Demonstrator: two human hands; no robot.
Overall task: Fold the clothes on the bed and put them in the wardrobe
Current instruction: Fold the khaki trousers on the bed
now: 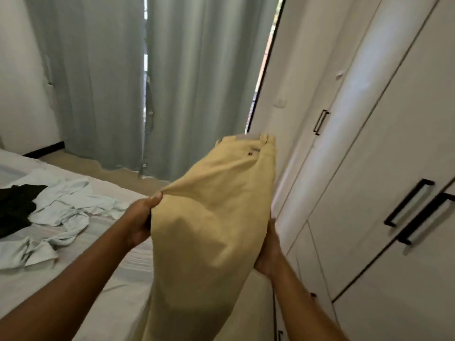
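Trousers (211,217) held up just beside the wardrobe (369,168) — soft, limp, probably light, likely to sag. Your left grip (140,222) pinches one edge; right grip (268,252) clasps the edge nearest the wardrobe. Hold nearer the waistband (248,139) — probably the stiffest part.

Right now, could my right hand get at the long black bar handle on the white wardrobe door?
Probably not yet: the right hand holds the folded mustard-yellow trousers together with the left hand. Nothing stands before the long black bar handle on the white wardrobe door, so freeing that hand should do.
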